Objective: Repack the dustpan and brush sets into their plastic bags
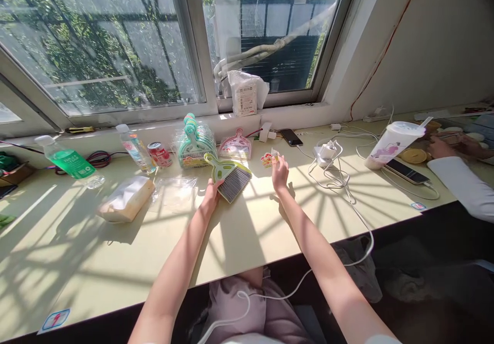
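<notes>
My left hand (211,194) is closed on the lower edge of a small green hand brush with grey bristles (230,177), holding it tilted above the pale yellow desk (247,231). To the right, my right hand (280,172) is raised and pinches a small sticker or card (269,158) between its fingertips. A teal mini dustpan set in clear wrap (195,141) and a pink one (235,147) stand just behind the brush. An empty clear plastic bag (175,189) lies left of my left hand.
Along the sill stand a green bottle (67,161), a clear bottle (135,148), a red can (159,154) and a white bag (245,94). A tissue pack (125,200) lies left. Charger cables (332,169), phones and a tilted cup (391,141) sit right, near another person's sleeve (463,187).
</notes>
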Demonstrator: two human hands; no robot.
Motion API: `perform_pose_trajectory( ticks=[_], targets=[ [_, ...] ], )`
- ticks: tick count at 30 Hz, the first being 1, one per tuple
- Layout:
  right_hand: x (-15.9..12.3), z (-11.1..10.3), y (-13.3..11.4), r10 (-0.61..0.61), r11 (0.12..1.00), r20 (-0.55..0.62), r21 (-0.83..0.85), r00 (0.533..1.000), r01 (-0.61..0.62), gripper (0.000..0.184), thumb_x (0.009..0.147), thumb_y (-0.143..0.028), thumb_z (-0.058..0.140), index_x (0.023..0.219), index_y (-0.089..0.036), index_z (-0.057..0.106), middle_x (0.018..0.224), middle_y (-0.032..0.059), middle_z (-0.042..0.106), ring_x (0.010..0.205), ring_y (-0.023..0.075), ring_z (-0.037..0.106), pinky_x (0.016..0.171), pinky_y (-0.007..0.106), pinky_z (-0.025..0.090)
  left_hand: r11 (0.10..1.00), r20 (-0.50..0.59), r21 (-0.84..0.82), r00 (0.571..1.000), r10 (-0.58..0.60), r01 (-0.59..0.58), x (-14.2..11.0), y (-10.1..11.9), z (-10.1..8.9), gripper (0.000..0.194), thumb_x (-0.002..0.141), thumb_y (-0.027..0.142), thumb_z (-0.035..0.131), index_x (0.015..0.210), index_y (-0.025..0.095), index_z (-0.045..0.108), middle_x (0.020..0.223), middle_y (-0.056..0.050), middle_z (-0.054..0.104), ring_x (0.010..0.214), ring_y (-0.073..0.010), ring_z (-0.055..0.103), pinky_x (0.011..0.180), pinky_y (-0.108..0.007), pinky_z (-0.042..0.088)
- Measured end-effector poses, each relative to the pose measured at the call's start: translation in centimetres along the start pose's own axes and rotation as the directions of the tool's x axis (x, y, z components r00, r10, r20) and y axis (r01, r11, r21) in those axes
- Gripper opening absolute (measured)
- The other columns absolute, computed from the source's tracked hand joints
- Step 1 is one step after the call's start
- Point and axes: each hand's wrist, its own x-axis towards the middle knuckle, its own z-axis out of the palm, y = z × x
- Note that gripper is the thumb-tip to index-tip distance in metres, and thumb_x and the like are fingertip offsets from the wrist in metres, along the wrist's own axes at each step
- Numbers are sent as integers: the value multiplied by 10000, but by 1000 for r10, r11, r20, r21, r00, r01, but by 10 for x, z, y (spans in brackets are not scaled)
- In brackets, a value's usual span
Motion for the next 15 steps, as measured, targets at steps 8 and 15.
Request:
perform_pose_trajectory(
  ticks=[8,15],
  targets=[
    [-85,40,-71,-71,967,566,-163,821,196,690,1187,-445,293,1821,-173,314,1932,163,15,1806,358,-28,1372,797,82,995,101,11,990,98,-100,-13,-4,14,485,779,312,975,1127,235,647,1022,-45,771,958,-241,745,821,-356,583],
    [-84,42,-66,-26,967,588,-189,808,169,773,1184,-548,294,1832,-128,255,1927,184,-32,1798,353,-101,1410,708,60,995,149,18,984,93,-96,-16,-3,14,472,832,271,906,1242,239,674,1093,-65,804,986,-244,778,857,-372,617]
  ],
)
